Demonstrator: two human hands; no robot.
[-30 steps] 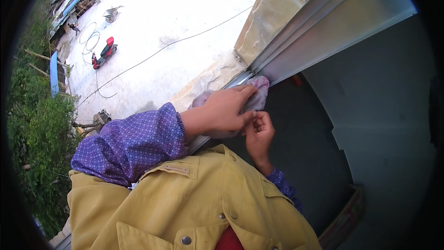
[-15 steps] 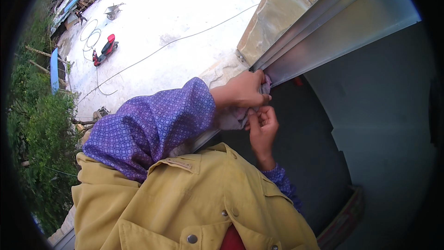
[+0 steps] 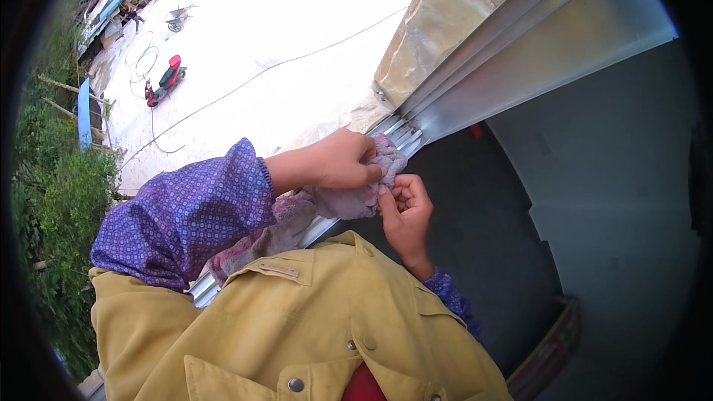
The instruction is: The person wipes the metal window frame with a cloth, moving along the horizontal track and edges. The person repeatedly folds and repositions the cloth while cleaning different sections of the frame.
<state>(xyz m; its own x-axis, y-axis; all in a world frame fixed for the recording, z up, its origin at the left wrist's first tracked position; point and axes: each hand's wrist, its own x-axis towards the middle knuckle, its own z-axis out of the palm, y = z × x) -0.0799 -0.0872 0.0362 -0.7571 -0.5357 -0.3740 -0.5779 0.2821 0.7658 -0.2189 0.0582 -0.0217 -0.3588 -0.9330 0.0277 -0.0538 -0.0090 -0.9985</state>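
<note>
A greyish-pink cleaning cloth point(image 3: 349, 200) lies bunched along the metal window track point(image 3: 405, 134), its tail trailing toward the lower left. My left hand point(image 3: 334, 160), coming in from the left in a purple patterned sleeve, is closed on the bunched end of the cloth above the track. Just to its right, my right hand point(image 3: 408, 215) pinches the cloth's edge between thumb and curled fingers. Part of the track is hidden under the cloth and my left arm.
Beyond the track rises a metal frame point(image 3: 535, 59) beside a stone-faced wall point(image 3: 445, 22). Far below outside are a red scooter point(image 3: 165, 82), a wheelbarrow point(image 3: 177, 18), a long cable and green trees point(image 3: 67, 215). Dark floor point(image 3: 475, 252) spreads on the inner side.
Both hands have drawn back toward me and left along the track with the cloth, my left hand farther. The track's corner by the frame and more of the cloth now show.
</note>
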